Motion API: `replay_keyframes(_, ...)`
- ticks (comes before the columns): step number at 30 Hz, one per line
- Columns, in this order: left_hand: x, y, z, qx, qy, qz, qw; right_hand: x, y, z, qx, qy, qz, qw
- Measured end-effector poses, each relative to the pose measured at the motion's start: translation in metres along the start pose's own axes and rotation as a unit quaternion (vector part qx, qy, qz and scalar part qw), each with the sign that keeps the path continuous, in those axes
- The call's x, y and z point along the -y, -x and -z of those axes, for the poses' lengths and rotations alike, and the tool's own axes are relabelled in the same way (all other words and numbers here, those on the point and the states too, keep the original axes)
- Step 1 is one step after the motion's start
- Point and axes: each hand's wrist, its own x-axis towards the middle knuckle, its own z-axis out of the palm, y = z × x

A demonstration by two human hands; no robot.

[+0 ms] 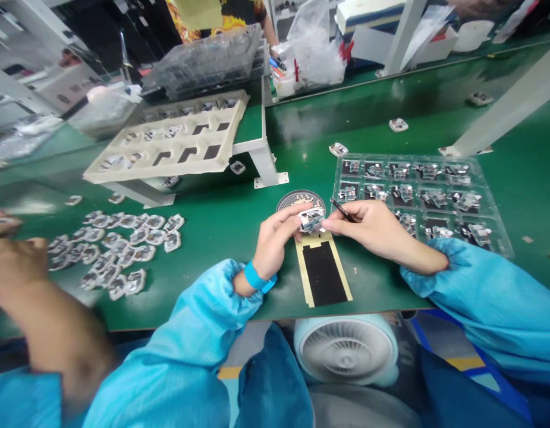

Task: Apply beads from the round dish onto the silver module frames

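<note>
Left hand (271,241), fingers closed around the edge of a small white part (311,220), holds it above the counter (239,285). Right hand (361,223), pinched around a black tweezer-like tool (342,210), meets the part's other side.

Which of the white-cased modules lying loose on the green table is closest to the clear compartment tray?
The white-cased module just outside the far left corner of the clear compartment tray; the other loose ones lie plainly farther from its rim.
</note>
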Motion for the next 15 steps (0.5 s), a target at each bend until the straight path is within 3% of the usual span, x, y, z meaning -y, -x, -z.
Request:
replay_keyframes(6, 0.001, 0.006, -0.009, 0.006, -0.04, -0.073, 0.996, -0.001, -0.001, -0.009, -0.015, -0.039, -0.011, 0.999)
replay_keyframes(12, 0.008, 0.007, -0.012, -0.023, -0.143, -0.094, 0.985, -0.002, 0.0, -0.01, -0.031, -0.071, -0.02, 0.997)
replay_keyframes(15, 0.008, 0.008, -0.011, -0.034, -0.21, -0.135, 0.968, -0.002, 0.0, -0.01, -0.033, -0.075, -0.028, 0.996)
